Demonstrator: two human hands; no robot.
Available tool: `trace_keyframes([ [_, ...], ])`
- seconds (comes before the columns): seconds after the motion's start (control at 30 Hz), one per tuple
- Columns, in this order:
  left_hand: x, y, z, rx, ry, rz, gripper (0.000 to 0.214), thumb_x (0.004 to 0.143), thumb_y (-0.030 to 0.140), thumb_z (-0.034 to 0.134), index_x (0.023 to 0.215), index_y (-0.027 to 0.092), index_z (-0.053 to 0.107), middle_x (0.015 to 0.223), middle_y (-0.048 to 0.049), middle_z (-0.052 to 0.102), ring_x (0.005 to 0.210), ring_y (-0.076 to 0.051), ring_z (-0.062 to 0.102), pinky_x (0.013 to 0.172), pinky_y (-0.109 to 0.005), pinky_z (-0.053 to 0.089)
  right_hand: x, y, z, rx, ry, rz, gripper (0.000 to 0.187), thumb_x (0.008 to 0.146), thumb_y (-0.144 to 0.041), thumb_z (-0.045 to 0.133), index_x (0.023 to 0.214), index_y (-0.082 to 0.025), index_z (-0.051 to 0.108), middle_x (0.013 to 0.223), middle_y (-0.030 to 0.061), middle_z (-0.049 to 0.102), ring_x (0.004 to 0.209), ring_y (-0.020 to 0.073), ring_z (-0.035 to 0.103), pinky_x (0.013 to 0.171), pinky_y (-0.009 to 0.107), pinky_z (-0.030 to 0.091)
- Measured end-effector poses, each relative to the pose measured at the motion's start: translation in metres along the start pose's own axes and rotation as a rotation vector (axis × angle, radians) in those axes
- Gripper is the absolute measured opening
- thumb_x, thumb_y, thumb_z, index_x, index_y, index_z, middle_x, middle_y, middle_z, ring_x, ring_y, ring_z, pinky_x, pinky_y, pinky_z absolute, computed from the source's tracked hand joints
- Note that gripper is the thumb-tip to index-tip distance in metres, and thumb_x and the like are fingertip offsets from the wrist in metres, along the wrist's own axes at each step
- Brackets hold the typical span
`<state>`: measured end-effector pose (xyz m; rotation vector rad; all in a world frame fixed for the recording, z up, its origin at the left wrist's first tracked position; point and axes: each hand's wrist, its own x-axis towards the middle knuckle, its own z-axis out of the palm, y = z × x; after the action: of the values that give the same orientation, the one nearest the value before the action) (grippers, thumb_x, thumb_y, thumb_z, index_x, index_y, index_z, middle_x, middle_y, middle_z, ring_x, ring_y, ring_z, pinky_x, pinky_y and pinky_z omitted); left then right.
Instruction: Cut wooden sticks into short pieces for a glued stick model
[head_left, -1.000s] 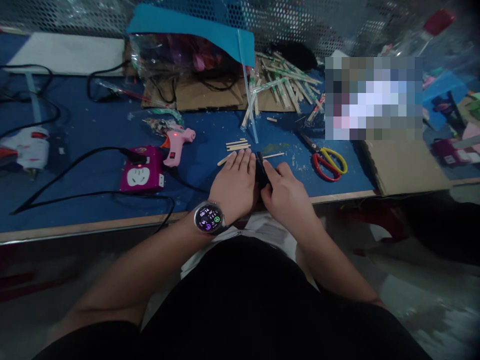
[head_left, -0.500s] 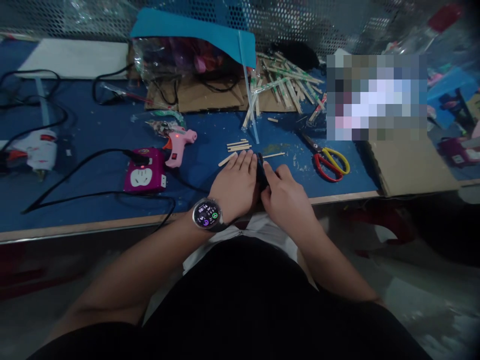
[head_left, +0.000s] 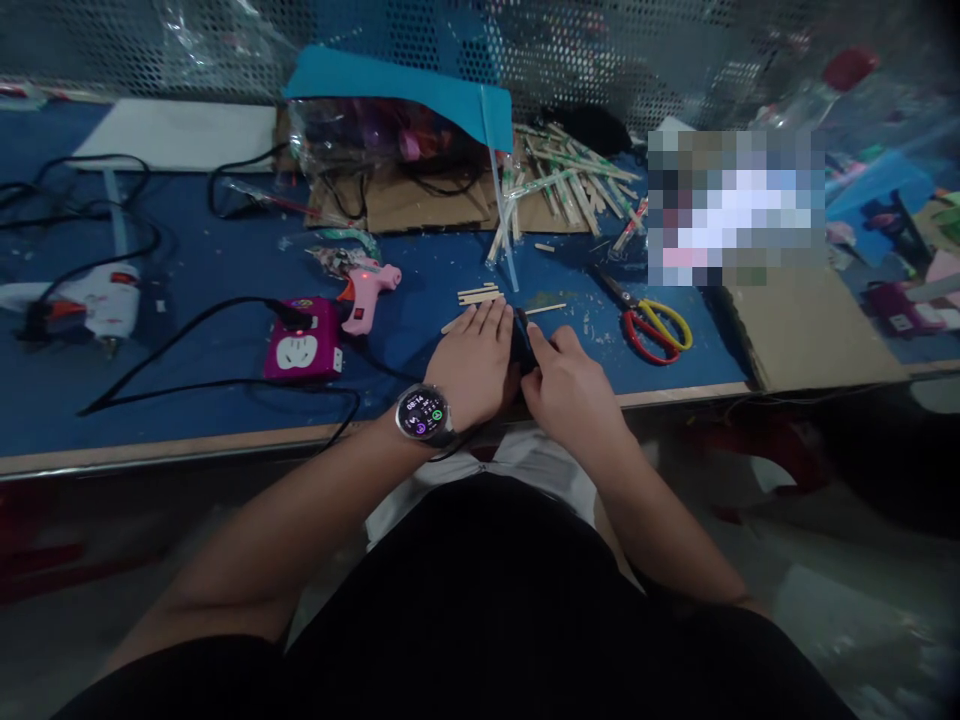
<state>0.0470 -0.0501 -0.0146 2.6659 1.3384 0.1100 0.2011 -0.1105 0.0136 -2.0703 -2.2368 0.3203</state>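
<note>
Head view: lays the left hand (head_left: pixel 471 362) flat on the table (head_left: pixel 225 265), with straight fingers close together; cannot see under the palm. Curls the fingers of the right hand (head_left: pixel 574 385) tight around a black tool (head_left: pixel 523 342), just beside the left hand. Has small wooden sticks (head_left: pixel 478 295) just past the left fingertips, scissors (head_left: pixel 654 328) to the right, and a pink glue gun (head_left: pixel 365 300) to the left.

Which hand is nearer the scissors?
Right. The right hand is just left of the scissors, nearer the table edge; the left hand lies farther left, beyond the right.
</note>
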Motion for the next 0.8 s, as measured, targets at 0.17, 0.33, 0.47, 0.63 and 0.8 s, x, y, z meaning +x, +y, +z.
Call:
trace_keyframes([
  [0.17, 0.001, -0.001, 0.001, -0.010, 0.002, -0.007, 0.081, 0.105, 0.032, 0.046, 0.174, -0.009, 0.036, 0.185, -0.0303, 0.034, 0.176, -0.038, 0.035, 0.145, -0.053, 0.027, 0.019, -0.002, 0.000, 0.001, -0.005, -0.006, 0.068, 0.104, -0.018, 0.042, 0.170, -0.005, 0.051, 0.143, 0.0267, 0.062, 0.100, 0.0316, 0.075, 0.088, 0.045, 0.062],
  [0.33, 0.001, 0.000, 0.000, -0.003, -0.004, -0.010, 0.079, 0.106, 0.031, 0.045, 0.174, -0.008, 0.037, 0.185, -0.0294, 0.034, 0.176, -0.038, 0.034, 0.146, -0.053, 0.026, 0.028, -0.003, 0.001, -0.002, 0.008, -0.004, 0.062, 0.107, -0.018, 0.039, 0.166, -0.007, 0.054, 0.148, 0.0275, 0.060, 0.101, 0.0325, 0.077, 0.088, 0.045, 0.063],
  [0.47, 0.001, 0.002, -0.001, 0.009, -0.016, -0.019, 0.081, 0.106, 0.034, 0.047, 0.174, -0.010, 0.036, 0.185, -0.0307, 0.033, 0.176, -0.039, 0.034, 0.146, -0.052, 0.026, 0.021, -0.001, -0.002, -0.027, 0.000, -0.012, 0.066, 0.106, -0.018, 0.042, 0.171, -0.008, 0.051, 0.148, 0.0272, 0.060, 0.097, 0.0320, 0.077, 0.084, 0.045, 0.063],
  [0.63, 0.001, 0.003, -0.003, 0.011, -0.027, -0.019, 0.081, 0.107, 0.033, 0.046, 0.174, -0.010, 0.034, 0.185, -0.0313, 0.033, 0.176, -0.039, 0.033, 0.146, -0.052, 0.026, 0.010, 0.004, -0.003, -0.048, -0.006, -0.027, 0.068, 0.106, -0.021, 0.042, 0.172, -0.008, 0.050, 0.142, 0.0254, 0.060, 0.095, 0.0309, 0.074, 0.080, 0.045, 0.062],
  [0.8, 0.002, 0.001, -0.003, 0.000, -0.017, -0.006, 0.082, 0.107, 0.035, 0.048, 0.175, -0.009, 0.034, 0.186, -0.0306, 0.032, 0.176, -0.038, 0.033, 0.146, -0.052, 0.025, 0.003, 0.012, 0.003, 0.012, 0.037, -0.053, 0.070, 0.104, -0.022, 0.046, 0.173, -0.013, 0.051, 0.145, 0.0240, 0.057, 0.098, 0.0289, 0.070, 0.081, 0.043, 0.062],
])
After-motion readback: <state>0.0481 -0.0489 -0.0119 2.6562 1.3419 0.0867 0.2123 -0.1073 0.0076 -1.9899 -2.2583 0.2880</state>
